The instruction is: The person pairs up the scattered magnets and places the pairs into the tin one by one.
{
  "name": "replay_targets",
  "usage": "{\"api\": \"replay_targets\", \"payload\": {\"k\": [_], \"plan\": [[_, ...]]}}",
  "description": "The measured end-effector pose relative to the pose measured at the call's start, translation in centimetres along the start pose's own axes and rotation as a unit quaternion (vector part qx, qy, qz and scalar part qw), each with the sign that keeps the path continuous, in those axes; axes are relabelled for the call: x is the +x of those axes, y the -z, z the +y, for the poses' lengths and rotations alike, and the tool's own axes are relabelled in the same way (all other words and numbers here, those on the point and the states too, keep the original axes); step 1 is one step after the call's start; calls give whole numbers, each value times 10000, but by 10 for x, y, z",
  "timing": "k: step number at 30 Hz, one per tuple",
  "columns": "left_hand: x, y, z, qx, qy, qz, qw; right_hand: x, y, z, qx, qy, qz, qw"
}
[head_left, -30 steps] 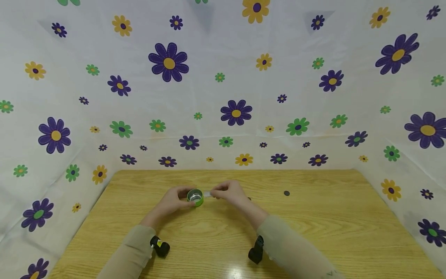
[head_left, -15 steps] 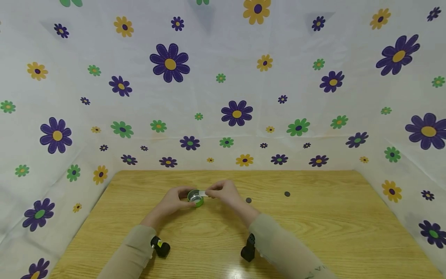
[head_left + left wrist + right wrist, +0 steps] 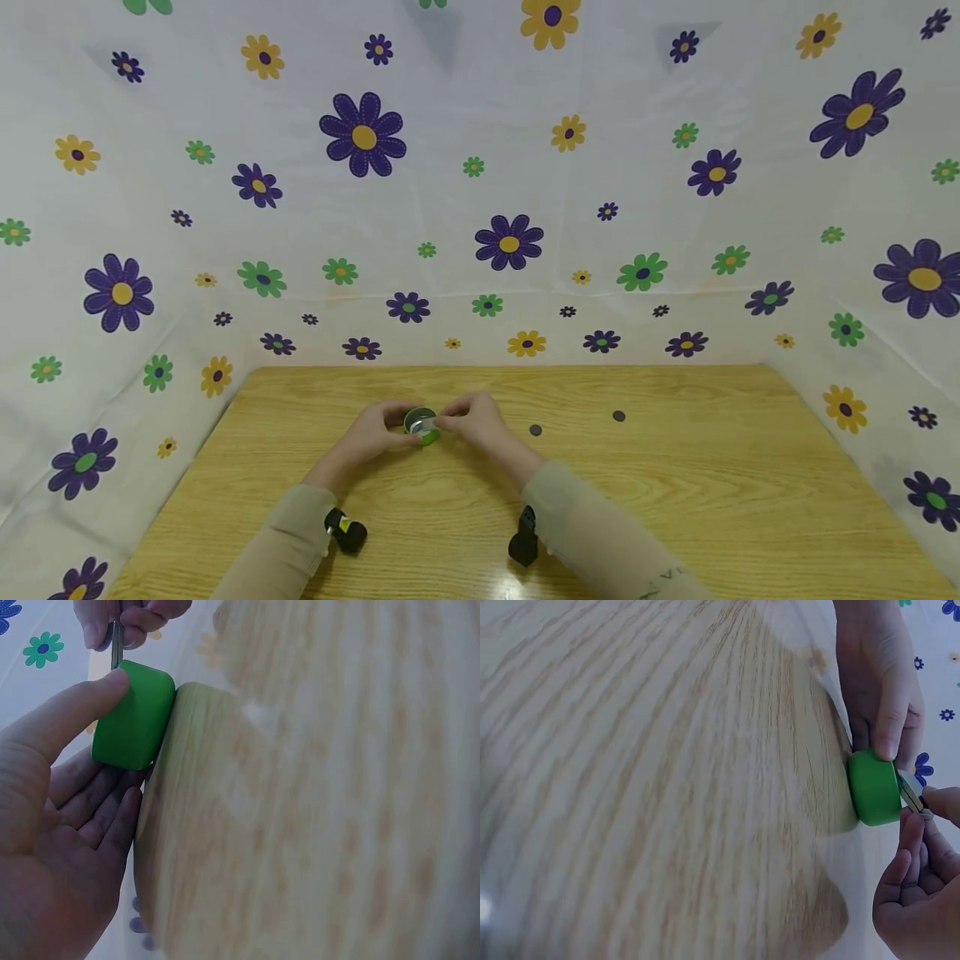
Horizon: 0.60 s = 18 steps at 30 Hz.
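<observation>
A small round green tin (image 3: 431, 437) with a silvery inside stands on the wooden table, its open top facing up. My left hand (image 3: 372, 431) holds it from the left, thumb at the near side of the rim and fingers round the far side. From the right, my right hand (image 3: 477, 419) pinches a small flat silver-grey piece (image 3: 910, 790) between thumb and fingers. That piece tilts in over the tin's opening, its lower end inside the rim. In the left wrist view it shows edge-on as a thin strip (image 3: 117, 646) above the green wall.
Two small dark round discs lie on the table to the right: a nearer disc (image 3: 536, 430) by the right forearm and a farther disc (image 3: 618, 416). A white flowered cloth (image 3: 450, 200) hangs behind and along both sides of the wooden table (image 3: 712, 483).
The right hand has moved left, bringing the flat piece from beside the tin to its opening. The nearer disc, earlier mostly hidden by the right arm, now shows whole. The left hand holds still.
</observation>
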<state>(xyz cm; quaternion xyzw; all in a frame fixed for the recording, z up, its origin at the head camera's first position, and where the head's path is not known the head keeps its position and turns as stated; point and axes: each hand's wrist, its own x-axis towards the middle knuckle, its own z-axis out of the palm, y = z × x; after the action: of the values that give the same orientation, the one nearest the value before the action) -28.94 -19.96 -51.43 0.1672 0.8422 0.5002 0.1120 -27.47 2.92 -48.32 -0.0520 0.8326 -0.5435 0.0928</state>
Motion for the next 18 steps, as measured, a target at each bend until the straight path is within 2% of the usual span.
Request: {"api": "replay_targets", "payload": {"k": [5, 18], "plan": [[-1, 0, 1, 34, 11, -8, 10000, 2, -6, 2, -21, -87, 74, 9999], [-3, -1, 1, -43, -61, 4, 10000, 3, -16, 2, -26, 35, 173, 9998]]}}
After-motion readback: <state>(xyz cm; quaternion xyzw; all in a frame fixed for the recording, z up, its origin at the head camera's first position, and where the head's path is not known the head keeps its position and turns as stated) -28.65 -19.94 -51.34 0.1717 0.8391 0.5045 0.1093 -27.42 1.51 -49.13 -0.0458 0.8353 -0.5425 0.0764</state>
